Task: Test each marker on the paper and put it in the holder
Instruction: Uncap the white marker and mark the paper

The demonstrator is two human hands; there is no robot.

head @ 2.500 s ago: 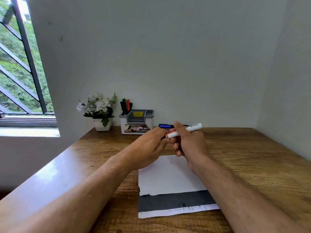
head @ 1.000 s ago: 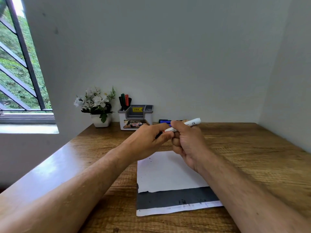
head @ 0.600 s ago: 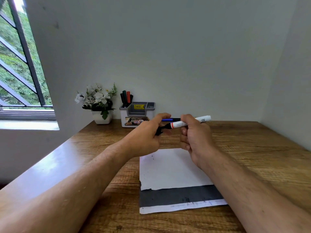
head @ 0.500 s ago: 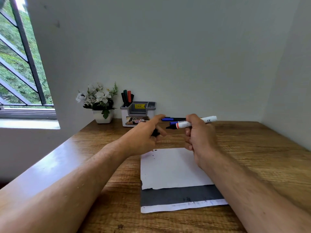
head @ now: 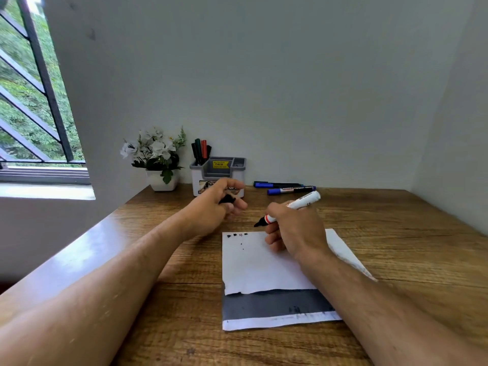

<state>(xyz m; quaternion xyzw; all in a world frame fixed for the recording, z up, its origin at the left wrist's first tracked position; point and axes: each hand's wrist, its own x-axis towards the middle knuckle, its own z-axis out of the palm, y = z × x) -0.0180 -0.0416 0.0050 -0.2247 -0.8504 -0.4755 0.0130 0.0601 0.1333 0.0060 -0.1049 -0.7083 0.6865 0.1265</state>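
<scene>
Head view: cap [head: 227,199] now off the white marker [head: 293,207] and pinched in the curled left hand [head: 211,210], where half a second back both hands met at chest height over the desk [head: 396,247]. Right hand [head: 295,233] wrapped round the barrel, lowered, black tip poised just above the top edge of the paper [head: 253,262] beside a row of small test marks. Uncapping apparently done and test stroke next; holder [head: 217,175] at the wall with several markers in it, two blue markers [head: 285,187] lying just right of it, untested.
</scene>
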